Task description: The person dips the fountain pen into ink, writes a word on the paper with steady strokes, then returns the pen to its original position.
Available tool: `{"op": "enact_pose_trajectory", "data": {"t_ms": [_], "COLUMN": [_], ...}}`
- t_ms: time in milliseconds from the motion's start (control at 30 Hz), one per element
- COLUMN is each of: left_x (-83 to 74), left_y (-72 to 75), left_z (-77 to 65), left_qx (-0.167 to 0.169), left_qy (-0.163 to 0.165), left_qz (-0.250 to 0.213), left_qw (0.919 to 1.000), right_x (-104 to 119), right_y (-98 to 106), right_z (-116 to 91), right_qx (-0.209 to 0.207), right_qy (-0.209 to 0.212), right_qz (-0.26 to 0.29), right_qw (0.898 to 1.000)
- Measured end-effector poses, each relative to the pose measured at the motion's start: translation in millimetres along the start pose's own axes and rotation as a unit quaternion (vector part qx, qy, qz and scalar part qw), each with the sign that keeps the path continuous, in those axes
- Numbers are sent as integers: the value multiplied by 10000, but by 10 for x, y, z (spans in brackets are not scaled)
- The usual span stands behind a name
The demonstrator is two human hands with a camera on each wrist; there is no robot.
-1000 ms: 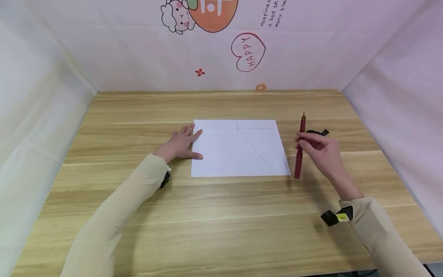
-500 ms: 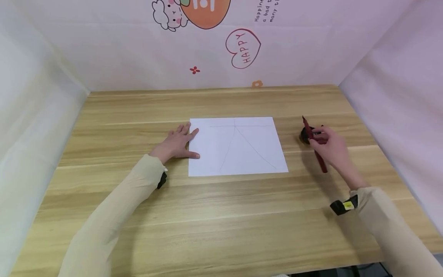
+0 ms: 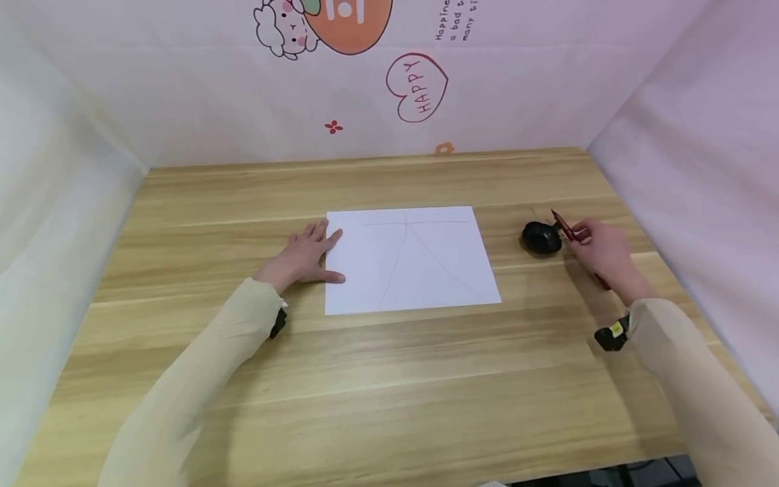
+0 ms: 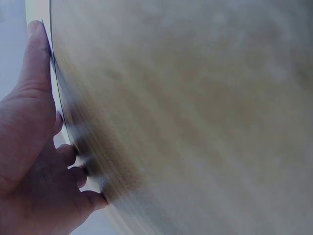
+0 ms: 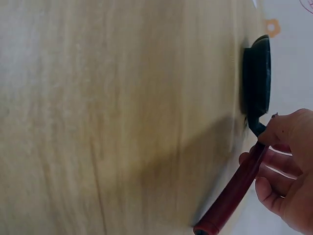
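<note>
A white sheet of paper (image 3: pixel 359 270) lies on the table, with thin lines drawn on it that meet near its top. My left hand (image 3: pixel 301 260) rests at the sheet's left edge, thumb and fingers spread, tips on the paper. At the right, my right hand (image 3: pixel 607 258) pinches a dark red pen (image 3: pixel 563 226) between thumb and fingers. The pen's tip points up and left. Just left of that hand sits a round black object (image 3: pixel 541 238) with a short stem, its kind unclear. In the right wrist view the stem of this black object (image 5: pixel 257 81) meets the thumb and pen; whether they touch I cannot tell.
The wooden table (image 3: pixel 377 379) is bounded by a white printed cloth (image 3: pixel 517 88) at the back and plain white cloth at both sides. Dark items and cables (image 3: pixel 633 470) show below the front edge at the lower right.
My right hand has moved right with the pen, which has tilted from near upright to slanting. The black object, mostly hidden before, now shows. The left hand stays on the paper.
</note>
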State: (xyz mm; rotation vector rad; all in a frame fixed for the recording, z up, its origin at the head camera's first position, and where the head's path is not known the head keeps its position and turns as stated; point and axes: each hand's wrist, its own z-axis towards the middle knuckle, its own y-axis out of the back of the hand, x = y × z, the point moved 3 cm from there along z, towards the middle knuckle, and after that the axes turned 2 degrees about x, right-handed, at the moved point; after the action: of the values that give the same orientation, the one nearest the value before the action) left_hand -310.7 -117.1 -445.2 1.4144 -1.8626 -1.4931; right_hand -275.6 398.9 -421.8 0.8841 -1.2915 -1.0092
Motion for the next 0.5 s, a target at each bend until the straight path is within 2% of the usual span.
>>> {"op": "enact_pose_trajectory", "data": {"t_ms": [167,500], "left_x": [8,24], "left_y": [-17,-17], "left_z": [-2,21], "left_qx": [-57,-1], "left_qy": [-37,3], "left_qz": [-1,-82], "left_qw": [10000,10000], "right_x": [-6,-11], "right_y": [-43,-48], "right_z": [24,0], "right_qx": [194,0], "right_qy": [-41,-18], "right_qz": [-41,201], "right_qw": [9998,9998]}}
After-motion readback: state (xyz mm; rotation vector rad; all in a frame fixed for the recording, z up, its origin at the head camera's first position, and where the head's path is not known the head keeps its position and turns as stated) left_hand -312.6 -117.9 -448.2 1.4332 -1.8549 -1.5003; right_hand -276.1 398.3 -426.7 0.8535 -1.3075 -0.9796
